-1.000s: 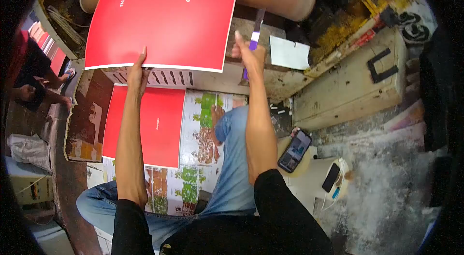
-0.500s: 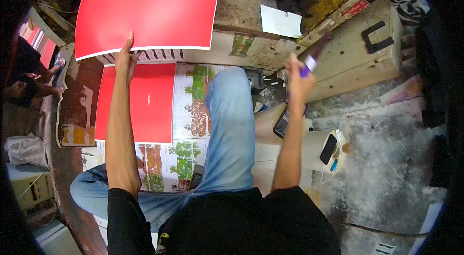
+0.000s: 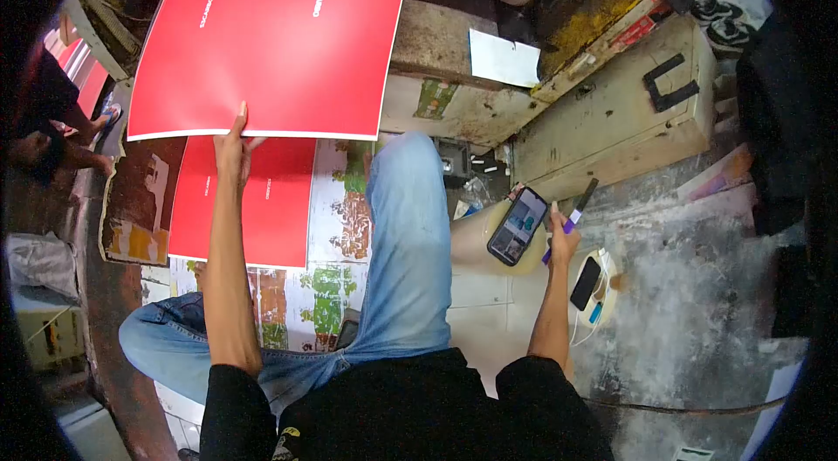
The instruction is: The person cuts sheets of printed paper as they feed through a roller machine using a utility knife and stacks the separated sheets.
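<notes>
My left hand (image 3: 234, 145) pinches the near edge of a large red printed sheet (image 3: 271, 42), thumb on top, and holds it raised. White lettering runs across its face. Beneath lies another red sheet (image 3: 271, 225), partly covered by the raised one and my forearm. Over on the right, my right hand (image 3: 561, 243) is closed around a purple-handled tool with a long dark blade (image 3: 583, 203); its exact kind is unclear. Just left of that hand, a phone with a lit screen (image 3: 521, 221) rests on a pale rounded surface.
A dark phone (image 3: 587, 283) with a white cable lies at the right. Beyond it stands a worn pale box (image 3: 611, 125) with a black U-shaped mark. A torn white paper (image 3: 504, 58) is on the ledge. Another person's arm and legs (image 3: 52, 129) show at far left.
My right hand has moved down and slightly right with the purple-handled tool, uncovering the lit phone. The raised red sheet and my left hand sit lower in view.
</notes>
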### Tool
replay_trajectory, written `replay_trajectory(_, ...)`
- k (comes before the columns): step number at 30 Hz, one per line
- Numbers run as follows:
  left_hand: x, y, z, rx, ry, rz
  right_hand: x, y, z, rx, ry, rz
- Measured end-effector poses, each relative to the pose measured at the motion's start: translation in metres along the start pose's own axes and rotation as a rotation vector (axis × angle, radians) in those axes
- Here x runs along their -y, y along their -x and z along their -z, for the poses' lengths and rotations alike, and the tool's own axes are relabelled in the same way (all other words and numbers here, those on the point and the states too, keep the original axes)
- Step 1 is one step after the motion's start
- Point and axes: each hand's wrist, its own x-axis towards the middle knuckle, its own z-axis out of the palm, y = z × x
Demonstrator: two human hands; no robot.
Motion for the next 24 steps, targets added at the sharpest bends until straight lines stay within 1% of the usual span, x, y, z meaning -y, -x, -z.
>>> replay_trajectory(1,-0.004,0.006,0.002,-0.003,0.004,-0.003,-0.006,-0.007,-0.004,0.002,-0.001,0.006)
replay_trajectory(3,-0.017,0.017,0.007,0.074,-0.019,0.003,-0.017,-0.019,-0.012,0.067,-0.038,0.161)
replay_trajectory(4,-0.022,0.023,0.006,0.079,-0.045,-0.042,-0.02,-0.025,-0.011,0.092,0.062,0.171)
replay_trajectory(7,-0.026,0.031,0.015,0.066,-0.054,-0.029,-0.025,-0.035,-0.015,0.13,0.092,0.196)
replay_trajectory(11,-0.029,0.043,0.019,0.062,-0.078,-0.024,-0.016,-0.03,-0.013,0.129,0.083,0.136)
replay_trajectory(14,-0.029,0.049,0.026,0.066,-0.098,0.012,-0.016,-0.033,-0.012,0.104,0.108,0.133)
replay_trajectory(16,-0.039,0.064,0.02,0.001,-0.185,-0.021,-0.015,-0.032,-0.013,0.115,0.094,0.148)
replay_trajectory(18,-0.042,0.071,0.025,-0.002,-0.166,-0.024,-0.008,-0.027,-0.013,0.125,0.079,0.167)
replay_trajectory(20,-0.045,0.077,0.029,0.009,-0.104,-0.002,0.002,-0.022,-0.012,0.158,0.114,0.124)
replay_trajectory(23,-0.05,0.087,0.035,0.004,-0.089,-0.012,0.008,-0.017,-0.011,0.146,0.14,0.172)
replay_trajectory(24,-0.055,0.093,0.033,-0.013,-0.098,-0.012,0.006,-0.02,-0.012,0.106,0.21,0.164)
